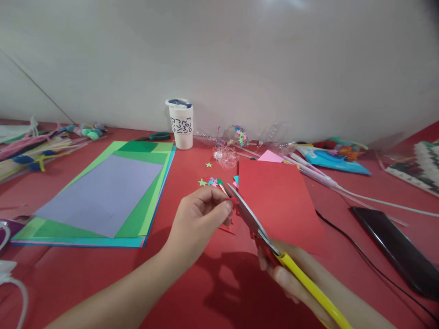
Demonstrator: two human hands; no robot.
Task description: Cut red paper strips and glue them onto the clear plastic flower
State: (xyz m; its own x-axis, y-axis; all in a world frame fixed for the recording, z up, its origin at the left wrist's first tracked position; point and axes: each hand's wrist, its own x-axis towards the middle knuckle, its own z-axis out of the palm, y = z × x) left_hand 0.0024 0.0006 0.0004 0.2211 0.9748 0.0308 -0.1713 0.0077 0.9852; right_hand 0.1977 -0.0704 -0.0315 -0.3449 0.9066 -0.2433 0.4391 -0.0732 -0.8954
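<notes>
My left hand [197, 219] is pinched shut on a small red paper piece [233, 201], held just above the red table [222, 283]. My right hand [291, 274] grips yellow-handled scissors [260, 233], whose blades reach up-left to that piece. A red paper sheet [277, 205] lies flat right behind the scissors. Tiny coloured paper stars [211, 181] are scattered just beyond my left hand, and a red scrap [227, 227] lies under it.
A stack of green, lilac and blue paper sheets [103, 196] lies at left. A white cup [181, 123] and green scissors [156, 136] stand by the wall. Pipe cleaners [37, 146] far left, a black phone [398, 249] with cable right, craft packets [329, 155] back right.
</notes>
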